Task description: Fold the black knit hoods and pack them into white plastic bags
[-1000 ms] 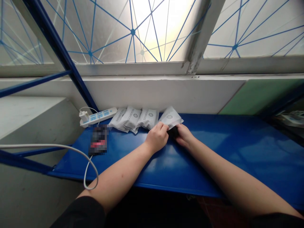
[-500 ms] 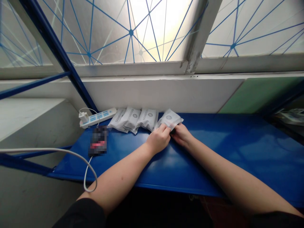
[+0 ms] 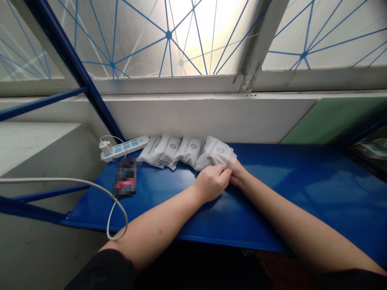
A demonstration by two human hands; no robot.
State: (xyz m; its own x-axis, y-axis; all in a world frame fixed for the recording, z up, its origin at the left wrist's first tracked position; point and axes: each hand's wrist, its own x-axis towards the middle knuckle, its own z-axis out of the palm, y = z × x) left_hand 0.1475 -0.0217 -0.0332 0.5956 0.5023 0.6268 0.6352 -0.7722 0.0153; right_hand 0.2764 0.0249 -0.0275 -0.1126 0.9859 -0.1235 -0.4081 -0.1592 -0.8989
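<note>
Black sleeves, the left (image 3: 102, 270) and the right (image 3: 350, 280), show just below the front edge of the blue metal shelf (image 3: 272, 237). From them run bare forearms, ending in a bare left hand (image 3: 211, 183) and right hand (image 3: 239, 174).

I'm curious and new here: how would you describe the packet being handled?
Below the window, a blue shelf holds four white printed packets in a row. Yours is the rightmost packet, the only one held between the left hand and right hand.
</note>
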